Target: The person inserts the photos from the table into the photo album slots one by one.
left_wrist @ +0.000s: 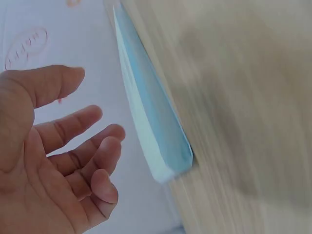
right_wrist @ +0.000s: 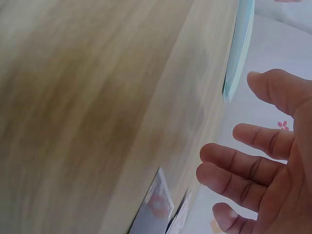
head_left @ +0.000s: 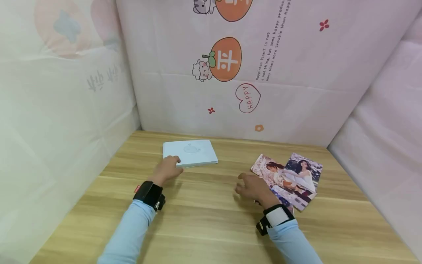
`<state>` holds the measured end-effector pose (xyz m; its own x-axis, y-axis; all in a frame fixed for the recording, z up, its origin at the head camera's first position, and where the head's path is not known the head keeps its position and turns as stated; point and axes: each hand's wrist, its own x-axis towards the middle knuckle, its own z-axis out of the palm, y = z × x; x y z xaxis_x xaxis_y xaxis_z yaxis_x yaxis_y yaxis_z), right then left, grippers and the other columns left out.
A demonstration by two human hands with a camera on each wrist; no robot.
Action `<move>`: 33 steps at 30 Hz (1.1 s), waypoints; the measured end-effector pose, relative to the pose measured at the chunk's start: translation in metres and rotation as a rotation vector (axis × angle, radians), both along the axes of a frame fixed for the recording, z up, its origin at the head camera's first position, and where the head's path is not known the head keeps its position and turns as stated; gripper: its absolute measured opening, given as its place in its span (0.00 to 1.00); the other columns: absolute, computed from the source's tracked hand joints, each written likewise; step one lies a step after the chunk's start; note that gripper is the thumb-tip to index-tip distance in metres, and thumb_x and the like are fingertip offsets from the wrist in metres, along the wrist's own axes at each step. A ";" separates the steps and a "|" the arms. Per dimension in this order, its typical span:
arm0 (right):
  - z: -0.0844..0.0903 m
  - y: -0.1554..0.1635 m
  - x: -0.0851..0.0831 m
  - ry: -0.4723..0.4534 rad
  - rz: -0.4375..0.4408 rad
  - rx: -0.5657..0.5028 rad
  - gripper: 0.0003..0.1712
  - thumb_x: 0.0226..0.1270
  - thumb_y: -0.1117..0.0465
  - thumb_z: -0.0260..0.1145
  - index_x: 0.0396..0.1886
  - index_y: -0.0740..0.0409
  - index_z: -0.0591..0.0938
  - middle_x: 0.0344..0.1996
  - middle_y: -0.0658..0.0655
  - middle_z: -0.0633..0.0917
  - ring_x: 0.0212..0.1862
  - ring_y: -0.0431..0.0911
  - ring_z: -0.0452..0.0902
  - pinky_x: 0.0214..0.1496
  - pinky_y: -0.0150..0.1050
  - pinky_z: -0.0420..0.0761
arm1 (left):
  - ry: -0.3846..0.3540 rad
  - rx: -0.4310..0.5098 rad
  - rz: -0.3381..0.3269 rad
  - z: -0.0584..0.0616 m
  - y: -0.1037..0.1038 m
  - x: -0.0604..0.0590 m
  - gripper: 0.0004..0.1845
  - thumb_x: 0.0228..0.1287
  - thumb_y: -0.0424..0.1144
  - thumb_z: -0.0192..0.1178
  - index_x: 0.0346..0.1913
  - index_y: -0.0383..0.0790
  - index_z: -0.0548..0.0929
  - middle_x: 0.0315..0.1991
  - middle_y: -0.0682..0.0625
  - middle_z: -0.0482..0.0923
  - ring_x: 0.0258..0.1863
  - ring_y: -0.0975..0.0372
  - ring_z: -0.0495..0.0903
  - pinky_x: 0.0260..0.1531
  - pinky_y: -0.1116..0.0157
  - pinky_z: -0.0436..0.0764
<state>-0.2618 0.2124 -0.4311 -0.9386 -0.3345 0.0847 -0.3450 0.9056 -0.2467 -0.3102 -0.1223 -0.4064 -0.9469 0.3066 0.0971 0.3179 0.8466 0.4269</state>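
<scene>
Sleeves, light blue w/ black wrist straps, sit nearest the head cam; report runs L to R.

Left hand [head_left: 169,168]: rests at near-left corner of white booklet [head_left: 190,152], which lies flat on the worktop [head_left: 204,216] towards the back wall. Left wrist view shows fingers [left_wrist: 83,122] spread and relaxed, gripping nothing; booklet edge [left_wrist: 156,131] just beside them. Contact w/ the cover: cannot tell.

Right hand [head_left: 253,189]: hovers low over bare worktop, fingers [right_wrist: 243,168] loosely spread, holding nothing. Photo prints [head_left: 290,179] fanned just to its right, overlapping each other.

Judgement: step in hand looks like a reach, one hand to the booklet, the other beside the prints; nothing lifted yet. Next move calls for a pinch at a thin edge, since both items lie flat.

Hidden/unclear: both wrist views motion-blurred; near corner of prints covered by right wrist; print count not readable; booklet cover mark too faint to make out.
</scene>
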 end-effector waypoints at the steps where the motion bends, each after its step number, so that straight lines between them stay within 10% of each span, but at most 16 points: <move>1: 0.000 -0.001 -0.001 0.007 0.000 0.008 0.26 0.59 0.48 0.65 0.52 0.60 0.77 0.35 0.58 0.83 0.38 0.53 0.79 0.38 0.49 0.77 | 0.003 -0.012 0.013 0.001 -0.005 -0.004 0.20 0.60 0.39 0.59 0.51 0.28 0.77 0.48 0.35 0.75 0.49 0.45 0.73 0.47 0.50 0.73; 6: 0.001 -0.010 -0.005 0.020 0.003 0.026 0.26 0.58 0.48 0.66 0.51 0.59 0.77 0.33 0.56 0.83 0.35 0.51 0.79 0.35 0.47 0.77 | 0.005 0.006 0.091 -0.003 -0.032 -0.023 0.21 0.59 0.39 0.58 0.49 0.25 0.77 0.47 0.32 0.74 0.49 0.43 0.72 0.47 0.50 0.72; 10: 0.001 -0.021 -0.010 0.005 0.008 0.042 0.25 0.58 0.48 0.64 0.52 0.57 0.77 0.34 0.56 0.83 0.36 0.51 0.79 0.33 0.47 0.76 | 0.024 0.047 0.144 -0.011 -0.049 -0.032 0.11 0.53 0.37 0.56 0.27 0.29 0.75 0.28 0.39 0.72 0.29 0.49 0.72 0.28 0.59 0.72; 16: 0.002 -0.036 -0.015 -0.026 0.034 0.054 0.26 0.59 0.48 0.63 0.54 0.56 0.76 0.43 0.56 0.83 0.43 0.52 0.78 0.40 0.50 0.75 | -0.154 0.254 0.254 -0.018 -0.046 -0.037 0.19 0.58 0.41 0.57 0.14 0.39 0.66 0.18 0.48 0.64 0.17 0.57 0.64 0.18 0.64 0.64; 24: 0.007 -0.048 -0.017 -0.034 0.061 0.076 0.25 0.60 0.50 0.62 0.54 0.57 0.76 0.45 0.59 0.82 0.46 0.53 0.77 0.45 0.55 0.72 | -0.204 0.346 0.416 -0.028 -0.022 -0.038 0.27 0.58 0.47 0.62 0.46 0.22 0.75 0.39 0.34 0.76 0.33 0.50 0.73 0.33 0.58 0.74; 33: 0.009 -0.048 -0.016 -0.026 0.081 0.077 0.24 0.59 0.52 0.61 0.52 0.60 0.76 0.44 0.61 0.82 0.45 0.55 0.77 0.44 0.55 0.72 | -0.261 0.396 0.474 -0.036 -0.020 -0.046 0.31 0.55 0.44 0.61 0.53 0.20 0.71 0.49 0.30 0.71 0.41 0.47 0.69 0.44 0.53 0.72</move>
